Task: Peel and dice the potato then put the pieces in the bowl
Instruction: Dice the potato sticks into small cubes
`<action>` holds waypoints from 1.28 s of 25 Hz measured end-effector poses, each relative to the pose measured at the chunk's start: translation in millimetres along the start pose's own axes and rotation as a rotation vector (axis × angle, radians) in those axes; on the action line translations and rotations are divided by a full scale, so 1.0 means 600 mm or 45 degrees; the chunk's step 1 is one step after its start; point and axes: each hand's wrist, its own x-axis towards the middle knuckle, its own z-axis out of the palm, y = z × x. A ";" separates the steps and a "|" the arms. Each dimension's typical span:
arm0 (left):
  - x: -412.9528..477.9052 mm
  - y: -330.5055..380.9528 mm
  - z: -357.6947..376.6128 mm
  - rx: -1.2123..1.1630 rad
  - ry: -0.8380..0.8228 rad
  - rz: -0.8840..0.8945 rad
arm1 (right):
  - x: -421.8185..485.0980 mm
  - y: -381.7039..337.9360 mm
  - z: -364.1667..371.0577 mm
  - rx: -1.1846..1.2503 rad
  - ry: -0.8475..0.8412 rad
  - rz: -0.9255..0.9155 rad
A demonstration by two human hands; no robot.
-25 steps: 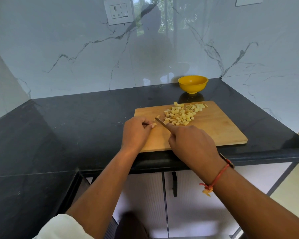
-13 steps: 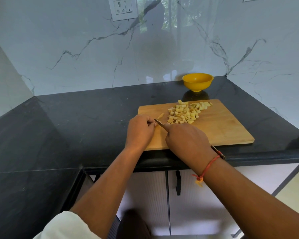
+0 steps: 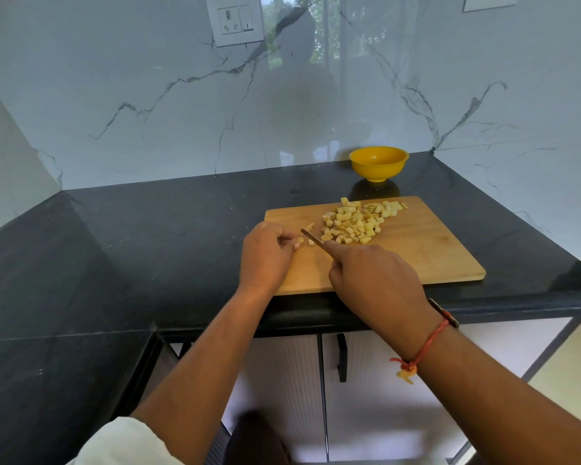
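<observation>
At the bottom edge of the frame, lower left, a white sleeve [image 3: 114,441] and both bare forearms reach up toward the work. Right wrist carries a red thread band [image 3: 428,344]. Between the forearms, below the counter lip, pale cabinet doors with a black handle [image 3: 341,357]. Just above centre, the right hand [image 3: 376,280] is closed round a knife [image 3: 311,235], forefinger laid along the top; only the thin blade shows, pointing up-left, tip low over the board. The handle is hidden in the fist. The left hand [image 3: 265,255] sits just left of the blade, fingers curled under, their tips pinching a small potato piece [image 3: 298,242] against the wood. One loose cube [image 3: 311,242] lies between that piece and the blade, and a sliver [image 3: 310,225] lies just beyond the tip. All this is at the near-left corner of a wooden cutting board [image 3: 433,250], which lies on the black stone counter [image 3: 148,246], its near edge at the counter lip. Farther up the board, toward its far edge, sits the heap of diced potato [image 3: 356,221], pale yellow cubes spread in a loose band. Beyond the board, apart from it, a yellow bowl [image 3: 378,161] stands upright near the wall; no potato shows in it. Behind, white marble wall [image 3: 131,95] with grey veins, and a socket plate [image 3: 234,20] in the upper left-centre.
</observation>
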 end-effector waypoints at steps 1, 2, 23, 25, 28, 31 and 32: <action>0.000 -0.001 0.000 0.003 0.010 0.001 | 0.003 -0.003 0.005 0.010 -0.012 -0.006; 0.001 -0.003 0.001 0.004 0.021 -0.009 | 0.005 -0.006 0.009 0.020 -0.030 -0.008; 0.011 -0.015 0.008 0.006 -0.015 -0.122 | -0.001 -0.007 -0.019 -0.060 -0.100 0.012; 0.010 -0.015 0.006 0.006 -0.021 -0.133 | 0.000 -0.012 -0.015 -0.036 -0.079 0.001; 0.011 -0.017 0.007 -0.017 -0.013 -0.146 | 0.009 -0.021 -0.001 -0.019 -0.102 -0.005; 0.012 -0.019 0.007 -0.010 -0.025 -0.142 | 0.015 -0.028 0.006 0.001 -0.154 -0.009; 0.014 -0.020 0.008 -0.007 -0.034 -0.143 | 0.016 -0.028 0.007 0.009 -0.159 -0.009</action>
